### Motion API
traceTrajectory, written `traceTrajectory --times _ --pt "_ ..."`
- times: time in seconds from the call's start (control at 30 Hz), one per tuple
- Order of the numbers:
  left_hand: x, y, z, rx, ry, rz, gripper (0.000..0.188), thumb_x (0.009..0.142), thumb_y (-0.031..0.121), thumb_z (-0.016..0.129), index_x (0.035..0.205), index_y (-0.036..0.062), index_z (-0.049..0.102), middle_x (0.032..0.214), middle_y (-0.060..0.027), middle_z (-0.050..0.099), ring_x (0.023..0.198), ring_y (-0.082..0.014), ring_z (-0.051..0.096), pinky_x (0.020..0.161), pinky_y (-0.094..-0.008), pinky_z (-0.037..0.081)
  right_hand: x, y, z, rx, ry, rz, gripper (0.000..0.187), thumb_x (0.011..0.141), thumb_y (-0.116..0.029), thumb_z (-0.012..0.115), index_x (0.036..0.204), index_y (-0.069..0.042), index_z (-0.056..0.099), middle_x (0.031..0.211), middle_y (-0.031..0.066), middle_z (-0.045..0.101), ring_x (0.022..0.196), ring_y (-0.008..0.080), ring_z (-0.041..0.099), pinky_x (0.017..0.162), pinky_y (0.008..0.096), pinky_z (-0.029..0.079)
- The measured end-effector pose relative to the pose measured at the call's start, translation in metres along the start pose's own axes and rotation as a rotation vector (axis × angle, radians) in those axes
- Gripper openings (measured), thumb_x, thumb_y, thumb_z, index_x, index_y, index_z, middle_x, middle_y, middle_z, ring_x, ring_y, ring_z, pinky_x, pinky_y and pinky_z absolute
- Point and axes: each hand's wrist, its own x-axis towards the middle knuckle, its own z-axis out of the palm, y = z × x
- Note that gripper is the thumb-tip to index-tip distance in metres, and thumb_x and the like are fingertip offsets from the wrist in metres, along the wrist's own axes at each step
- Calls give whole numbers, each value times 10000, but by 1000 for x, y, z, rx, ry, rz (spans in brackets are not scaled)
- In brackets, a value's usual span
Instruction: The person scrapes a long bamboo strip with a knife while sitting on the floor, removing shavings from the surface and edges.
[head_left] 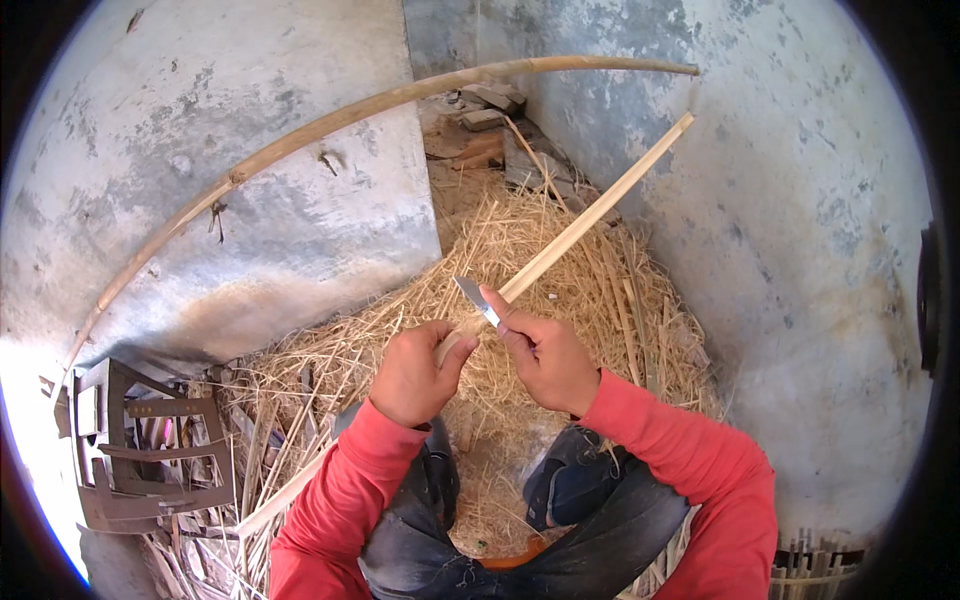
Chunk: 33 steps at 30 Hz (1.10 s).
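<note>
A long pale bamboo strip (600, 208) slants across in front of me, from beside my left forearm up to the far right. My left hand (412, 370) is closed around it, thumb and fingers pinching its near part. In my right hand (548, 362) is a small knife (474, 297), its grey blade lying across the strip and pointing up and left. The right thumb rests along the top near the blade; the knife's handle is hidden in the fist. Both hands are close together above the shavings, between my knees.
Bamboo shavings (490, 240) heap over the floor ahead. A long bamboo pole (390, 98) arches along the left wall. A dark wooden frame (165, 497) lies at the left. Bricks (490, 100) sit in the far corner. A container of sticks (815, 575) stands lower right.
</note>
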Motion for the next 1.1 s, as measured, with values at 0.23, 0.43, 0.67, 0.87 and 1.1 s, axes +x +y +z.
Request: traceTrajectory --times 0.23,0.43,0.67,0.87,1.1 --pt "-3 -20 -1 -78 -41 17 255 973 204 766 932 -45 728 652 -108 654 590 -143 594 569 -348 477 3 19 6 426 -221 30 470 1094 -120 539 1564 -135 540 813 34 660 577 60 453 524 264 400" --pt "-3 -17 -3 52 -1 3 239 961 209 771 950 -27 734 705 -158 689 595 -262 661 587 -375 513 10 1 -21 769 -112 220 434 1075 -162 610 1507 -123 612 774 -51 585 634 36 489 541 247 396" --pt "-6 -3 10 294 130 66 197 937 203 766 955 12 723 759 -250 679 696 -442 688 623 -494 544 11 -1 -11 87 98 32 323 885 -310 861 961 -16 752 600 -2 542 541 76 475 503 297 392" --pt "-9 11 24 317 87 127 194 941 218 767 1003 41 717 755 -219 688 678 -432 691 604 -496 543 15 16 3 115 158 2 300 897 -294 839 903 -6 754 585 88 579 512 183 534 513 391 418" --pt "-7 4 24 258 79 126 164 957 186 748 953 30 701 731 -226 681 669 -434 682 596 -505 526 12 8 -14 232 -156 -9 307 969 -303 777 1001 -1 738 749 85 670 684 153 603 649 360 485"
